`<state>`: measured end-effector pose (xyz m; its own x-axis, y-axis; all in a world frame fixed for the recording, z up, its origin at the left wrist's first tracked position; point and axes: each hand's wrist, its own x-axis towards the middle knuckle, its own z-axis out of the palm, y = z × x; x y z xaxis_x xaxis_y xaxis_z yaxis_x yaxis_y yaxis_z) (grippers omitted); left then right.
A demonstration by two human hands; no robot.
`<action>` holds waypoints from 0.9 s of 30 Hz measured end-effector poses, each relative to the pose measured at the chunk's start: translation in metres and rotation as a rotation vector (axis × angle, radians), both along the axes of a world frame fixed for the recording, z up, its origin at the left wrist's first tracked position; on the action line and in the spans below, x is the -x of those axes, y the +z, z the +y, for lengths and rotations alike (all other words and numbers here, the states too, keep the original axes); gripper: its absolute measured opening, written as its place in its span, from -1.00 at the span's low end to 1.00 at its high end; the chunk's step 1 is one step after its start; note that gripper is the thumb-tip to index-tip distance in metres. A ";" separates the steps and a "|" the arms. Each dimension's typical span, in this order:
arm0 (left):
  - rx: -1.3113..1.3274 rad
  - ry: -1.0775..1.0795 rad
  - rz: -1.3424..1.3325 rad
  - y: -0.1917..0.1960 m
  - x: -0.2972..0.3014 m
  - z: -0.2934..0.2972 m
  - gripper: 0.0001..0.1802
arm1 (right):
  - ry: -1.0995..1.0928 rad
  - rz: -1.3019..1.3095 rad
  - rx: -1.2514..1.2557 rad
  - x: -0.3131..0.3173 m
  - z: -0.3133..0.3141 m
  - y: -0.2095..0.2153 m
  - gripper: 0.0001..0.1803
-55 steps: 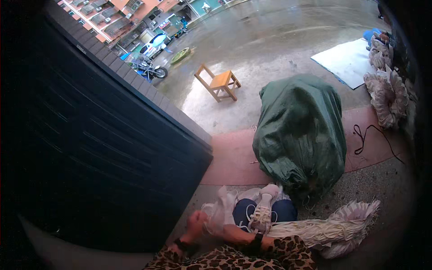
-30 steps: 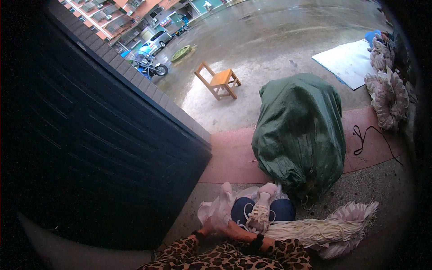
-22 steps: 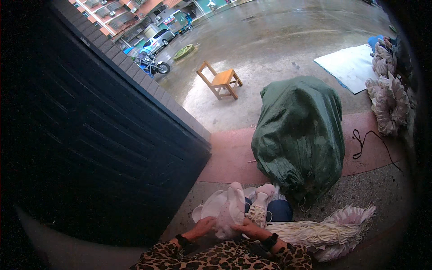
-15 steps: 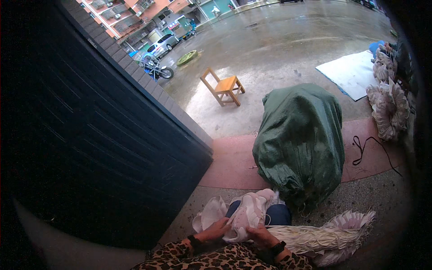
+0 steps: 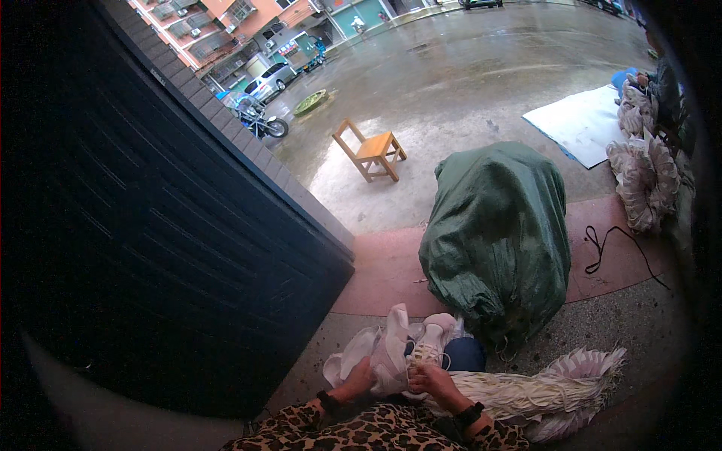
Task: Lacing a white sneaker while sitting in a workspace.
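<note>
Over my blue-clad knees lie pale pink and white shoe uppers. My left hand (image 5: 358, 381) is closed on the lower edge of one pink shoe upper (image 5: 391, 349), which stands with its narrow end up. Just to the right, a second shoe upper (image 5: 435, 331) with cream laces rests across the lap. My right hand (image 5: 436, 382) has its fingers closed at the lower end of this laced upper; the exact spot it pinches is hidden. Another pale upper (image 5: 352, 359) hangs at the far left, beyond my left hand. Beside my right forearm lies a long bundle of cream shoe uppers (image 5: 549, 395).
A full green sack (image 5: 496, 233) stands directly ahead, with a black cord (image 5: 598, 248) on the floor to its right. A dark door (image 5: 188, 225) fills the left. Farther out are a wooden chair (image 5: 374, 150), a white sheet (image 5: 575, 124), stacked uppers (image 5: 643, 180) and a person's arm (image 5: 662, 86).
The pink upper in my left hand has swung upright and left, uncovering the laced upper beside it. My right hand has turned inward, its fingers now bunched at the laced one. The view shifted slightly.
</note>
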<state>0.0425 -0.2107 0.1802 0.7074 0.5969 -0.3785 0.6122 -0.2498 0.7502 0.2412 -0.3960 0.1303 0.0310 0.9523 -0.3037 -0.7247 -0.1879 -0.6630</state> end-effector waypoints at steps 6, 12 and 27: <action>0.163 0.072 -0.074 -0.020 0.034 -0.010 -0.62 | 0.146 -1.613 -0.125 0.044 0.010 -0.024 -0.65; 0.183 0.016 -0.146 0.037 0.018 -0.024 -0.54 | 0.322 -1.858 0.003 0.042 0.026 0.004 -0.74; 0.172 0.069 -0.287 -0.067 0.002 0.010 -0.54 | -0.004 -2.058 0.277 -0.033 0.025 -0.006 -0.65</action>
